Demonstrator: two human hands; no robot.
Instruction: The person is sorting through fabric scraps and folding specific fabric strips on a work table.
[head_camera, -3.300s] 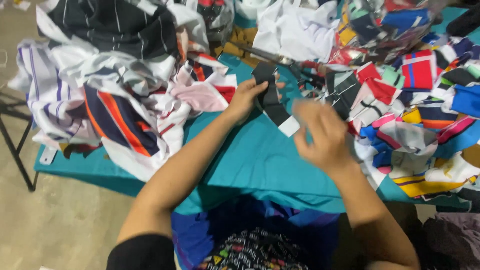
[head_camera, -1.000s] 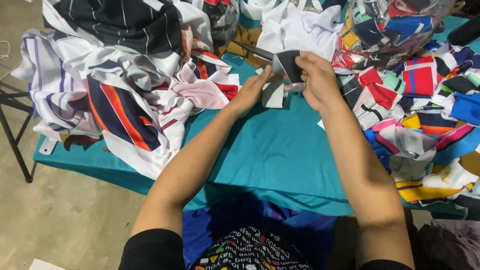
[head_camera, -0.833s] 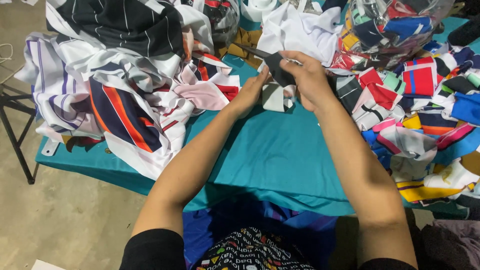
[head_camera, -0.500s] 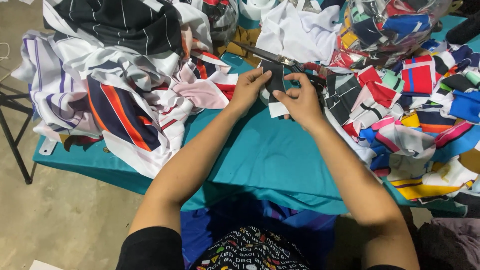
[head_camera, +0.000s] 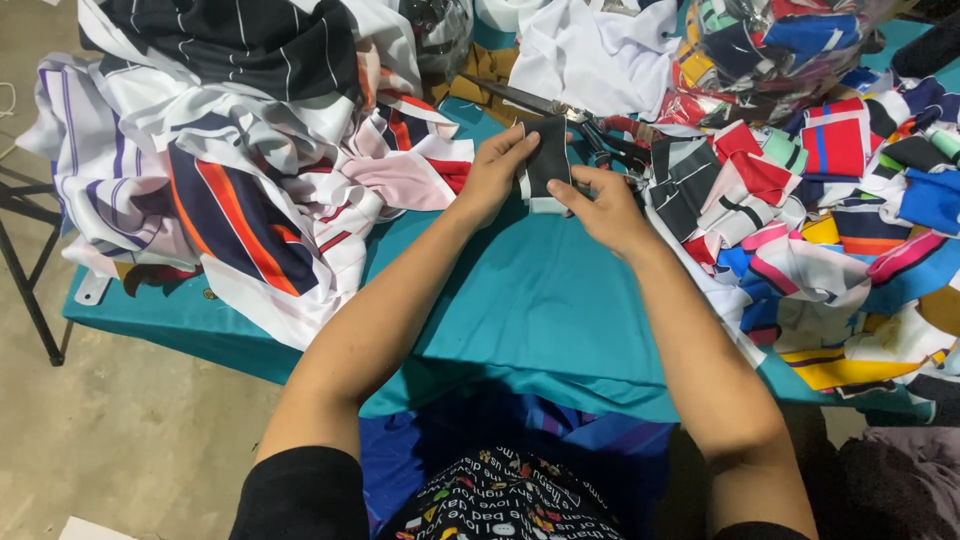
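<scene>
Hands lowered slightly; left hand (head_camera: 495, 175), right hand (head_camera: 605, 205) fingers pinch black fabric piece (head_camera: 547, 160); clear bag (head_camera: 770, 45) holds scraps.

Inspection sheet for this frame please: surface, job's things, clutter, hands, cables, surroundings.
Surface: table draped in a teal cloth, bare in the middle.
Job's things: small black fabric piece with a white edge, held upright between both hands; metal scissors with dark red handles lying just behind it.
Clutter: heap of striped white, navy and orange garments at left; spread of small multicoloured fabric pieces at right; clear plastic bag of fabric pieces at top right.
Hands: left hand and right hand both grip the black piece.
Cables: nothing seen.
Surroundings: bare concrete floor; black metal stand legs at far left.
</scene>
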